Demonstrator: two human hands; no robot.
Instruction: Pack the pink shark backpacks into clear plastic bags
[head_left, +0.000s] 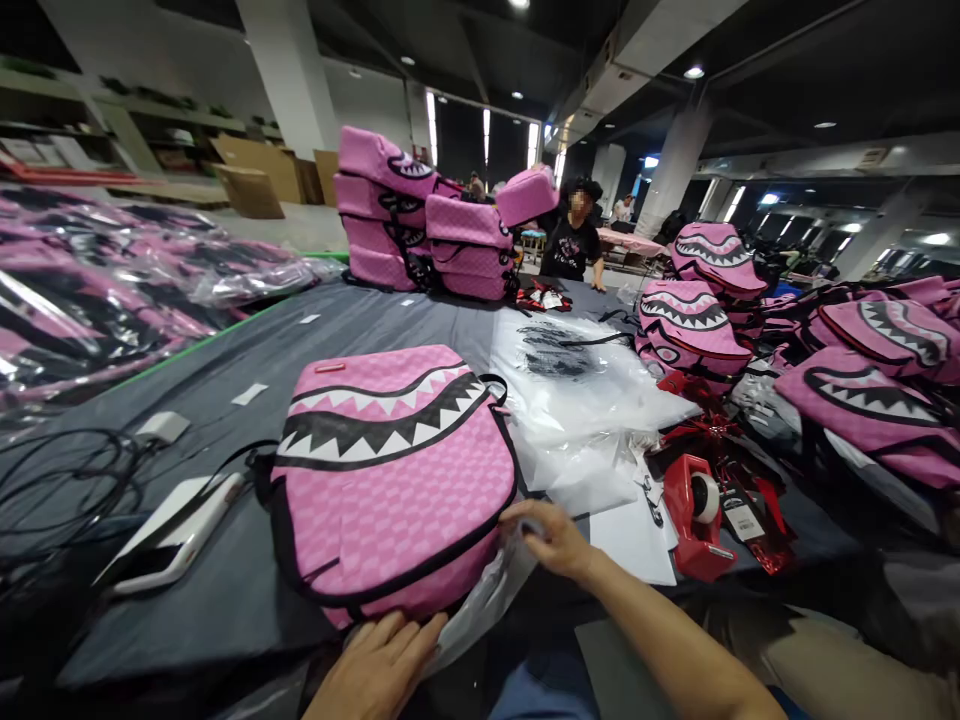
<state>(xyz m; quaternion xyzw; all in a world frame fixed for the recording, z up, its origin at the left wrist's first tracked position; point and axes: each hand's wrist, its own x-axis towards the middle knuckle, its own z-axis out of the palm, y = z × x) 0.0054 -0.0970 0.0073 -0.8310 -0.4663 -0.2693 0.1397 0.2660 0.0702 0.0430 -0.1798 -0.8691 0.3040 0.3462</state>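
A pink checked backpack (397,480) with a black-and-white shark-mouth print lies on the dark-covered table in front of me. Its near end points toward me. At its lower right corner, my right hand (551,540) pinches the edge of a clear plastic bag (487,600). The plastic runs along the backpack's near edge to my left hand (386,660). There the fingers bend over the plastic against the backpack's bottom, and the thumb is hidden. How far the plastic reaches beneath the backpack cannot be seen.
Clear plastic bags (577,400) lie right of the backpack, near a red tape dispenser (697,520). A white power bank (176,535) and cables (67,490) sit at left. Stacked pink backpacks (469,250) stand behind, more (690,320) at right. A person (574,245) stands across the table.
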